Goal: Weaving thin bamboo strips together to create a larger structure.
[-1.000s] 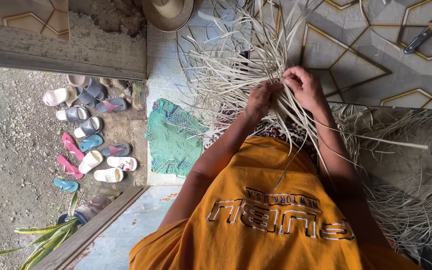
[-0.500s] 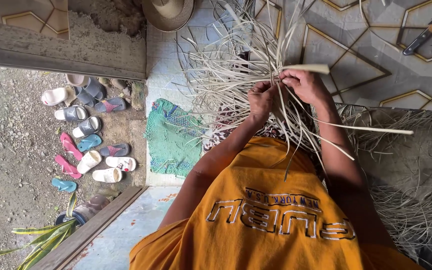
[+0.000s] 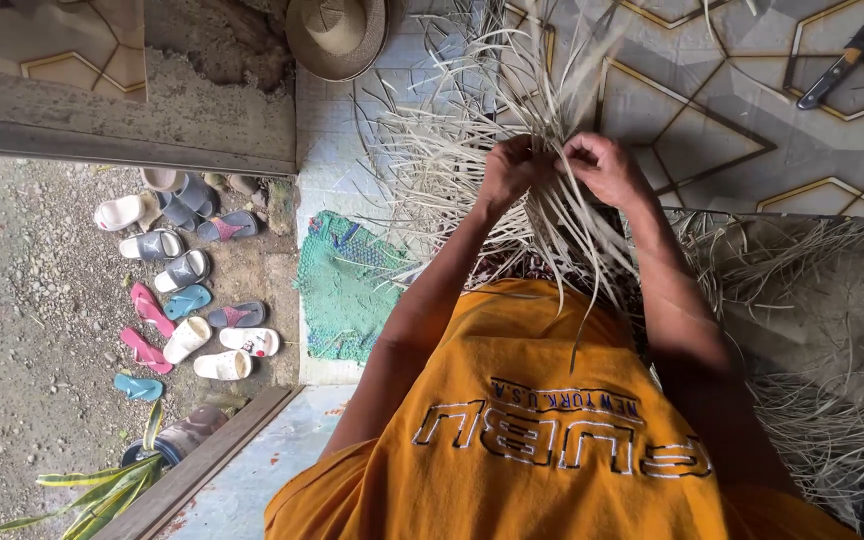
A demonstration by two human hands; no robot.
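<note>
Pale dried leaf strips (image 3: 512, 190), long, flat and straw-coloured, fanned out over the patterned grey floor tiles (image 3: 712, 130) ahead of the knees, loose ends splaying up and left. Both hands meeting at the near edge of the fan. Left hand (image 3: 507, 170) curled closed, pinching a few strips between thumb and fingers. Right hand (image 3: 607, 170) also closed, fingers hooked round a neighbouring bunch, touching or almost touching the left. Several strips trailing down from the grip over the orange shirt (image 3: 552, 420).

Judgement on doing this well: keep the pinch tight at the crossing point, keep each strip flat rather than twisted, feed one strip at a time, pull along the strip's length so the dry edges don't split. Slack grip likely lets the crossing loosen.

Edges and room:
- Step edge just left of the fan, green woven mat (image 3: 347, 290) below it, scattered sandals (image 3: 187, 300) on gravel further left. Loose ends already near that drop.
- Woven straw hat (image 3: 337, 35) at top, near the upper strip tips.
- Dark-handled knife (image 3: 847, 55) top right, well apart from both hands.
- More matted strips (image 3: 812, 330) piled right, crowding the right elbow.
- Most open tile: upper right, between the fan and the knife.
</note>
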